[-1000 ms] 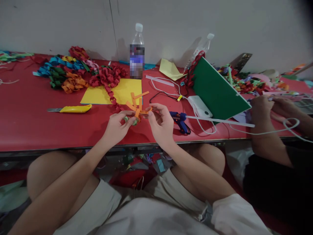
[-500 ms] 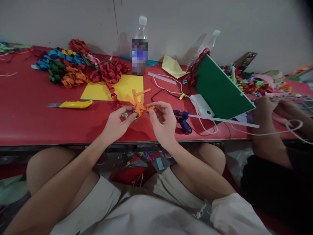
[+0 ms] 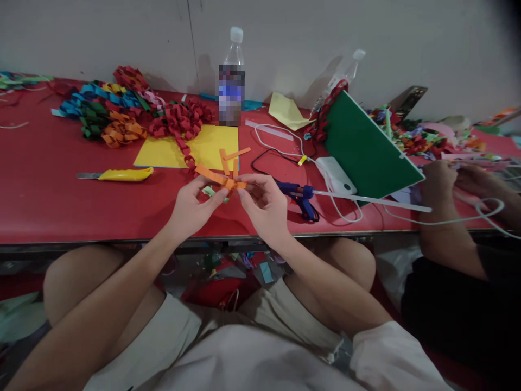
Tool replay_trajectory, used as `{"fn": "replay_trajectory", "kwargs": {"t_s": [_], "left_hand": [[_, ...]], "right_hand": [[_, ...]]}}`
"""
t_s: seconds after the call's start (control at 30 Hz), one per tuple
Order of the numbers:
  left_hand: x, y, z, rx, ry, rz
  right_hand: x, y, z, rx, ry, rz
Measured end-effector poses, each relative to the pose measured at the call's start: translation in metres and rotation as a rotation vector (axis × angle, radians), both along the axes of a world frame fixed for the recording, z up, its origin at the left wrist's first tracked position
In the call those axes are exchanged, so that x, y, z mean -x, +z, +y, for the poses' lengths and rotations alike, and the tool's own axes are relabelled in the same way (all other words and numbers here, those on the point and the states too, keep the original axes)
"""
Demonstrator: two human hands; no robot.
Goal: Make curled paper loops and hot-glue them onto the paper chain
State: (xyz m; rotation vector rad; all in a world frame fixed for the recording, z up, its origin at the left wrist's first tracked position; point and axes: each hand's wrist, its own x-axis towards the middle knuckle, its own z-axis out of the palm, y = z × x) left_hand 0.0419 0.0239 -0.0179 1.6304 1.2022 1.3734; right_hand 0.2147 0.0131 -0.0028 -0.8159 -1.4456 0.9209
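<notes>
Between my two hands is a small piece made of orange paper strips (image 3: 229, 185), held just above the red tabletop. My left hand (image 3: 195, 203) pinches its left side, thumb and fingers closed on it. My right hand (image 3: 266, 206) grips the right end between thumb and fingertips. One strip of the piece sticks out to the upper left. Beyond the hands, loose orange strips (image 3: 224, 162) lie partly over a yellow paper sheet (image 3: 163, 152). A bit of pale green paper (image 3: 209, 191) shows beside my left fingers.
A blue glue gun (image 3: 301, 198) with a long glue stick lies right of my hands. Further right lean a green board (image 3: 366, 146) and a co-worker's hands (image 3: 443, 176). Left are a yellow-handled knife (image 3: 126, 174) and paper chains (image 3: 122, 130); a bottle (image 3: 232, 98) stands behind.
My right hand has moved slightly left, closer to my left hand. The orange piece has turned, and one strip now points to the upper left.
</notes>
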Motion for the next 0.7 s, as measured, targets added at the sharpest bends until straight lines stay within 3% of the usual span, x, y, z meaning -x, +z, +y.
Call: {"fn": "replay_trajectory", "kwargs": {"t_s": [0.2,0.37,0.5,0.7], "left_hand": [[-0.002,0.005,-0.001,-0.026,-0.015,-0.097],[0.001,0.011,-0.005,-0.137,0.1,0.076],[0.003,0.01,-0.005,-0.082,0.14,-0.003],[-0.005,0.014,-0.011,-0.206,0.028,0.179]], "right_hand": [[0.001,0.001,0.001,-0.008,-0.043,0.061],[0.001,-0.002,0.002,0.014,-0.054,0.023],[-0.002,-0.002,0.001,-0.014,-0.077,-0.042],[-0.004,0.004,-0.003,-0.182,-0.158,-0.191]]}}
